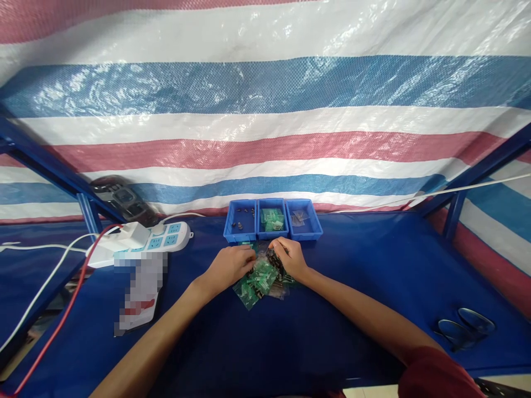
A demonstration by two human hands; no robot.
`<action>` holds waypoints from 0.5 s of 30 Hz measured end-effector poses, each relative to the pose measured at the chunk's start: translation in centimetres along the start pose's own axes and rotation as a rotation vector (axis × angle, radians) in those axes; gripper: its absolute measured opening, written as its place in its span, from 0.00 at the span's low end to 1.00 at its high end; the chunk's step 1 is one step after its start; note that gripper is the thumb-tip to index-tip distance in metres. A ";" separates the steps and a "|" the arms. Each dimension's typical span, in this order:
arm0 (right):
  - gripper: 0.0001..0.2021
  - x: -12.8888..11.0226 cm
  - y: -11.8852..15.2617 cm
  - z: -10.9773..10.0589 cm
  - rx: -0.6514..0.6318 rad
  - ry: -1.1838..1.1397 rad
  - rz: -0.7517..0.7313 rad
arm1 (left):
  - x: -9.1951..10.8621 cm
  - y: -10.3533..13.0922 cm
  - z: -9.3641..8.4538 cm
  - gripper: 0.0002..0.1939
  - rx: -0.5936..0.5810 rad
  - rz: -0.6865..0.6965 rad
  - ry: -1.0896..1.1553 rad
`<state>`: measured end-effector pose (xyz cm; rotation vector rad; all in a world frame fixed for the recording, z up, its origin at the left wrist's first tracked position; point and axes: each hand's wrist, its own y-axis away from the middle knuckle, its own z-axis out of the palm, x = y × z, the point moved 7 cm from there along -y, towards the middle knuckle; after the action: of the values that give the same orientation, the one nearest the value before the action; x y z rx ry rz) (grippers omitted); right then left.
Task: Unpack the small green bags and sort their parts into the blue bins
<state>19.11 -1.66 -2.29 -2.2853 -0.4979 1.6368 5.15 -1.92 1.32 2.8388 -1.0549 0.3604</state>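
A pile of small clear and green plastic bags (262,277) with little parts inside lies on the blue table, just in front of three blue bins. At the pile's left side is my left hand (232,265), its fingers curled in at the bags; what they hold, if anything, is hidden. My right hand (291,257) pinches at the upper right of the pile, over dark small parts (274,260). The left bin (240,236) holds a few small metal pieces, the middle bin (272,235) green bags, and the right bin (306,236) a clear bag.
A white power strip (179,236) with plugs and cables sits at the left, near a blurred phone-like object (143,293). A dark device (124,199) stands behind. Glasses (467,330) lie at the right. Striped sheeting (265,88) hangs behind the blue table (357,260).
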 end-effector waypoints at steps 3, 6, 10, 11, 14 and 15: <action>0.19 -0.5 0.0 -0.5 0.047 0.031 -0.020 | 0.0 -0.6 -1.3 0.07 0.105 -0.005 0.099; 0.17 -0.9 0.0 -0.8 0.072 0.029 -0.053 | 0.0 -1.4 -2.3 0.08 0.236 0.009 0.246; 0.13 -0.8 0.0 -0.9 0.077 0.010 -0.070 | -0.9 -2.1 -2.1 0.10 0.417 -0.046 0.489; 0.12 -0.7 0.0 -0.9 0.087 0.012 -0.066 | -1.1 -2.2 -1.8 0.10 0.451 -0.060 0.550; 0.12 -0.5 0.0 -1.0 0.101 0.031 -0.037 | -1.6 -2.2 -0.5 0.11 0.530 -0.074 0.680; 0.12 -0.4 0.0 -1.0 0.101 0.036 -0.025 | -1.7 -2.2 -0.1 0.12 0.547 -0.075 0.698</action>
<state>20.00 -1.88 -1.68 -2.2223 -0.4238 1.5690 5.30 0.86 0.98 2.7364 -0.7690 1.6951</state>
